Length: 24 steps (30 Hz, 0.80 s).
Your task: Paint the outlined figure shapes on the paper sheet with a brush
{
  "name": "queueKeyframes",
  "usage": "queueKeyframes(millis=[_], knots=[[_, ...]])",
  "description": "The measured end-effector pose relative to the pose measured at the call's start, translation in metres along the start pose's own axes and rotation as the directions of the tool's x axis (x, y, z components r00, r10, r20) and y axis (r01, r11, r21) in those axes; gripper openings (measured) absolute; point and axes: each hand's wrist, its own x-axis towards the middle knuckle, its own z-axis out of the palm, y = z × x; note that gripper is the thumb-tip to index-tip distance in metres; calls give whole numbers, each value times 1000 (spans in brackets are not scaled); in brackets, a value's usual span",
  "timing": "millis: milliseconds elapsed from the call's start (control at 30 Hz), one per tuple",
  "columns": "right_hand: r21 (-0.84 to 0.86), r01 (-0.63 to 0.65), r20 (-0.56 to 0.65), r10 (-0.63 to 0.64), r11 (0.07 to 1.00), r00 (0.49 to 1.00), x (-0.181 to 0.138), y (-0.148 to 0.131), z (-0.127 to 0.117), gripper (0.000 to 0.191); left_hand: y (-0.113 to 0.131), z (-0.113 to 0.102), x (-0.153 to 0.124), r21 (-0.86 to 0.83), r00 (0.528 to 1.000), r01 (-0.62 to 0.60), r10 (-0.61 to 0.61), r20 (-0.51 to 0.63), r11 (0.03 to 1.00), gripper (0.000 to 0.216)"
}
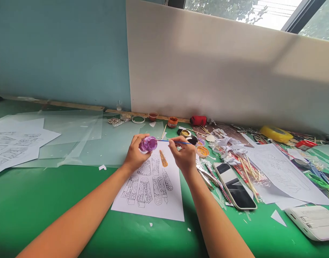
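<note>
My left hand [136, 154] grips a small jar of purple paint [147, 144], tilted with its mouth toward the right. In my right hand [184, 154] is a thin blue paintbrush [167, 141], held level between thumb and fingers. The brush tip meets the jar's mouth; whether it is inside I cannot tell. Below both hands lies a white sheet [175, 208] printed with several patterned outline shapes. One narrow shape [163, 159] near its upper right is coloured orange-brown; the others in sight are uncoloured.
An orange paint jar [172, 122] stands behind the hands. To the right are a phone [235, 186], wooden sticks [248, 175], crumpled paper [228, 143] and a white power bank [313, 222]. Printed sheets [19, 143] and clear plastic sheets [83, 143] lie left on the green table [59, 193].
</note>
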Motion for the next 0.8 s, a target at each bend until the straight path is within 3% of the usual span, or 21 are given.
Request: queueKeyframes(millis=[300, 800], knots=[[-65, -18, -70, 14, 998, 997, 3, 9, -8, 24, 1, -1, -1, -11, 999, 23, -22, 30, 1000, 58], [-9, 32, 25, -32, 999, 999, 2, 9, -3, 20, 0, -1, -1, -17, 999, 34, -33, 17, 999, 58]])
